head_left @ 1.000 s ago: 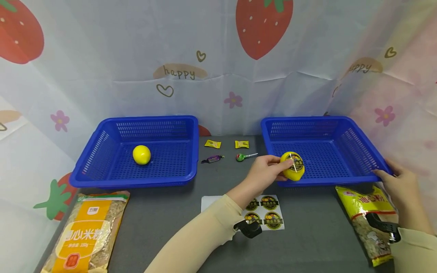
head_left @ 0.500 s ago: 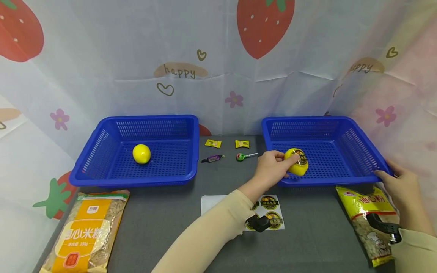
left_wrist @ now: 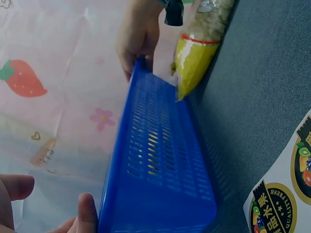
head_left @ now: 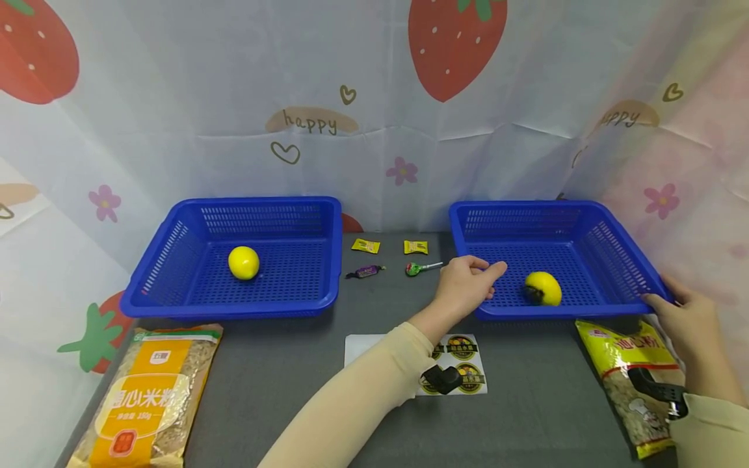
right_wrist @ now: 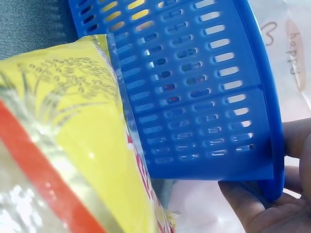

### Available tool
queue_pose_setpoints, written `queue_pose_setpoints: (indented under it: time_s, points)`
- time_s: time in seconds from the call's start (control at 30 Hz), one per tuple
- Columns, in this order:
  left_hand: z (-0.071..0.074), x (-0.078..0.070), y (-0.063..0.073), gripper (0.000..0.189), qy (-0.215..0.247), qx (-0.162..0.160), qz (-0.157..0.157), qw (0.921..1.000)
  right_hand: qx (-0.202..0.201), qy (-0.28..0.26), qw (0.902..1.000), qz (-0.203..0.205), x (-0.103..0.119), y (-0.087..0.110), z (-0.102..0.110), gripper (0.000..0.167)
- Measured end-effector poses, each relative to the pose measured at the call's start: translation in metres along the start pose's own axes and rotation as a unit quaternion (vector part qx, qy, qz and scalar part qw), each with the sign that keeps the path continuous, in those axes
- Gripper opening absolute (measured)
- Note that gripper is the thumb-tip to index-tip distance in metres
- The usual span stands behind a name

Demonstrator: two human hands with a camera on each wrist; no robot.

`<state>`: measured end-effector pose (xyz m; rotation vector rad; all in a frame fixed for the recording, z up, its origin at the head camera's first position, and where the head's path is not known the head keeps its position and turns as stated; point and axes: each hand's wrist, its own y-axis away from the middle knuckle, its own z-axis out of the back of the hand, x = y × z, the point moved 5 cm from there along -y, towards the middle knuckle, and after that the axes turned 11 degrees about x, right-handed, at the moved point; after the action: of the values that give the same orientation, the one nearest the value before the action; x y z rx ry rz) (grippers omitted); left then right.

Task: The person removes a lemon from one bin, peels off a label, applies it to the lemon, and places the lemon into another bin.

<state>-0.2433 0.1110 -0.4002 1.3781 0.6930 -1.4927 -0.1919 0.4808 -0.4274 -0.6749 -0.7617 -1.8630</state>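
In the head view my left hand (head_left: 468,284) is over the left front corner of the right blue plastic basket (head_left: 621,250), holding nothing. In the left wrist view its thumb and fingers (left_wrist: 86,216) stand apart beside the rim. A yellow lemon (head_left: 547,287) with a dark round sticker lies inside that basket near the front, slightly blurred. My right hand (head_left: 692,318) grips the basket's front right corner. In the right wrist view its thumb and fingers (right_wrist: 240,204) close round the rim. Another lemon (head_left: 243,262) sits in the left blue basket (head_left: 136,286).
A sticker sheet (head_left: 359,348) lies under my left forearm. Wrapped candies (head_left: 366,272) and a lollipop (head_left: 414,268) lie between the baskets. One food bag (head_left: 137,403) is at front left, another bag (head_left: 632,383) by my right forearm. A patterned curtain (head_left: 374,78) stands behind.
My left hand moved right over the basket with the stickered lemon, then let it go. The lemon now lies inside the right basket. My right hand has stayed on the rim.
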Motion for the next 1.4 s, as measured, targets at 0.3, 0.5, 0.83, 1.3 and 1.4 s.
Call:
queue_pose_setpoints:
  time_s: [0.3,0.5,0.83,1.3,1.4]
  points:
    - [0.000,0.000,0.000,0.037,-0.010,-0.001,0.000,0.9999,0.001,0.030,0.9995,-0.007,0.002,0.002,0.001,0.068]
    - [-0.001,0.000,0.000,0.036,-0.006,-0.002,0.002,1.0000,-0.001,0.023,0.9997,0.004,0.002,0.001,0.001,0.067]
    - [-0.002,0.000,0.001,0.033,-0.016,-0.007,-0.001,0.9998,0.003,0.042,0.9991,-0.001,0.003,0.002,0.001,0.069]
    - [0.000,0.006,0.000,0.035,0.038,0.037,-0.039,0.9978,-0.027,-0.021,0.9994,0.000,0.015,0.012,0.002,0.073]
    - [0.001,0.008,-0.001,0.032,0.043,0.054,-0.058,0.9959,-0.047,-0.011,0.9987,0.016,0.023,0.017,0.003,0.071]
